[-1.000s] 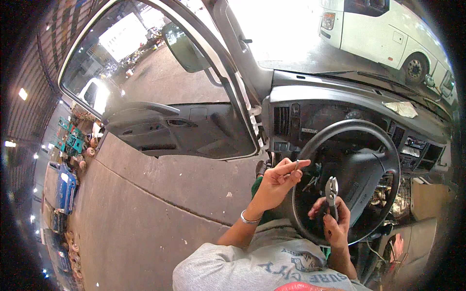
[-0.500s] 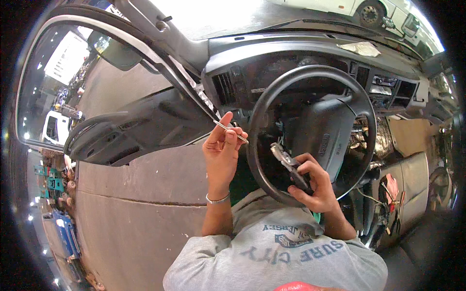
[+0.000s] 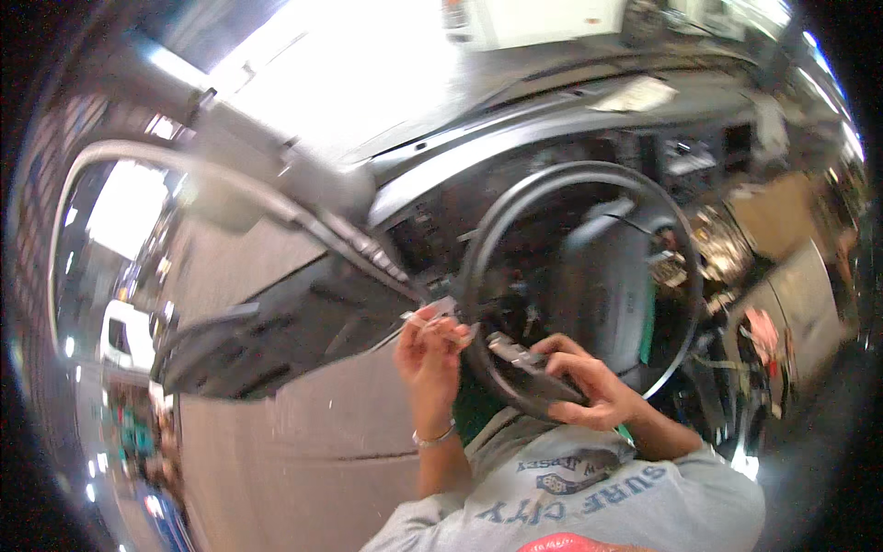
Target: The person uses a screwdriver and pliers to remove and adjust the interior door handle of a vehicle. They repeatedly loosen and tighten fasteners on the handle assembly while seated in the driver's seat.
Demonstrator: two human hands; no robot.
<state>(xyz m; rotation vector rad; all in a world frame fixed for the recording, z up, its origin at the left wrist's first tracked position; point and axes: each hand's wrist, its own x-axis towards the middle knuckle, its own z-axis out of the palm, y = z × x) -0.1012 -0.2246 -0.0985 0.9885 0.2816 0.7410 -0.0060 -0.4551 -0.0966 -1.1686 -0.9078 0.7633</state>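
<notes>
Since the earlier frame the view has swung, and the silver-headed pliers with dark handles (image 3: 517, 356) have come nearer the left hand (image 3: 430, 354) and lie flatter. Thin pale metal rod (image 3: 416, 317) pinched between left thumb and fingers, just left of the round black steering wheel (image 3: 579, 171); blurred, exact shape and ends not readable. Right hand (image 3: 593, 386) is wrapped round the pliers' handles, over the wheel's lower left, head toward the left hand. Hands apart from each other, each clamped on its own item. Pliers and rod near each other; contact can't be confirmed. Whether the pliers' jaws are parted: cannot tell.

Progress, as judged: mid-handling, not finished. Tool and rod are both in hand; the rod is not seated in any part that shows, and the pliers don't appear to grip it. Whether the rod is already bent or cut: can't tell from this blur.

Farther out: silver wristband (image 3: 434, 435) on left wrist, grey printed T-shirt (image 3: 699, 497), dark plastic door panel (image 3: 285, 340) swung open at left, crumpled pale sheet (image 3: 636, 94) on the grey dashboard (image 3: 487, 161), pinkish cloth-like item (image 3: 762, 333) at right, large white vehicle (image 3: 552, 18) outside.
</notes>
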